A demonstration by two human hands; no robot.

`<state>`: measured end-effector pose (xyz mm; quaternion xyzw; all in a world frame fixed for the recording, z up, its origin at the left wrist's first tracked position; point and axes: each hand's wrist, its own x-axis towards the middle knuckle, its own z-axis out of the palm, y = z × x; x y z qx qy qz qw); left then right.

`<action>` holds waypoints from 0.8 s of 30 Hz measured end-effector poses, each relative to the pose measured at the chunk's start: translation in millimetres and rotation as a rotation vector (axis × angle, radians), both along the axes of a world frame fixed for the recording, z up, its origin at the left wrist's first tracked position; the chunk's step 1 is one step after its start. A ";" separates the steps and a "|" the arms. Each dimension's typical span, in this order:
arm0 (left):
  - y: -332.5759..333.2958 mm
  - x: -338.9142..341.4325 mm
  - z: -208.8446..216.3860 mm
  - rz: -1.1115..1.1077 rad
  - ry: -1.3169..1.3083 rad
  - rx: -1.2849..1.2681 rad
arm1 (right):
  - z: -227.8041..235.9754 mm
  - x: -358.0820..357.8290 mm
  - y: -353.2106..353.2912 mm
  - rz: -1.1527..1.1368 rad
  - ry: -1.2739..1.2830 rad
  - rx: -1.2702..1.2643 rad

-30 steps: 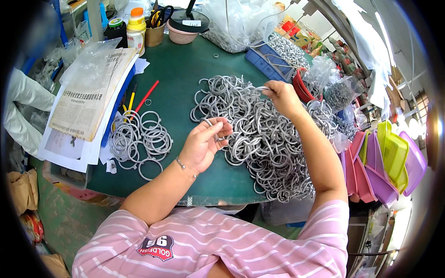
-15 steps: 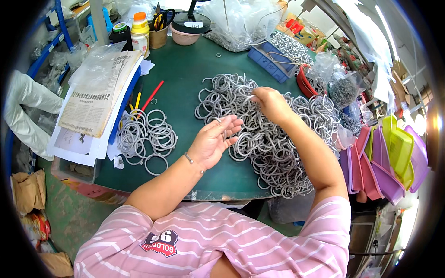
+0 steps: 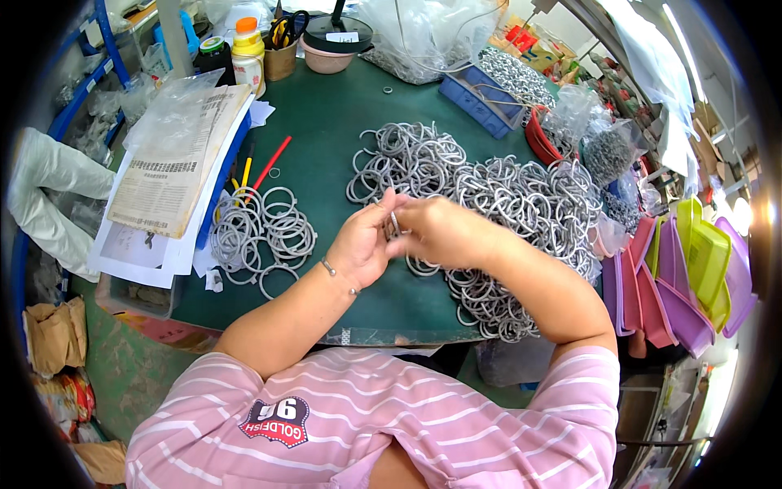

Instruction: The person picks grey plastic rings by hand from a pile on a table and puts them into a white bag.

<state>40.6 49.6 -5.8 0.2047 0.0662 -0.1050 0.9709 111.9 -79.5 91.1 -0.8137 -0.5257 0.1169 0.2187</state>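
My left hand [image 3: 362, 238] and my right hand [image 3: 440, 231] meet over the near middle of the table. Both have their fingers closed round grey metal rings [image 3: 393, 222], of which only a small part shows between them. The fingers of the right hand are slightly blurred and cover most of what is held. Just beyond and to the right of the hands lies a big heap of grey metal rings [image 3: 521, 196]. A smaller, looser group of grey rings [image 3: 285, 232] rests left of my left hand.
A red stick [image 3: 270, 163] and a yellow one [image 3: 246, 173] lie behind the small group. Papers on a blue tray [image 3: 163, 179] stand at left. Farther back are a blue bin [image 3: 481, 102], a red basket [image 3: 540, 140] and bottles [image 3: 248, 61]. Coloured plastic trays [image 3: 692, 269] stack at right.
My right hand has moved left from the heap to my left hand. The left hand's spread fingers have closed in, and the two hands now touch.
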 end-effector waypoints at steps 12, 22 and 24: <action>13.2 -17.5 -4.0 0.104 0.254 -0.006 | -12.3 124.2 -23.2 -0.382 -0.670 -0.151; 37.8 -39.1 -23.8 0.120 0.202 0.386 | 19.8 104.9 -37.4 0.208 -0.553 -0.201; 42.0 -44.1 -24.2 0.161 0.205 0.393 | 29.2 107.6 -19.9 0.201 -0.470 -0.160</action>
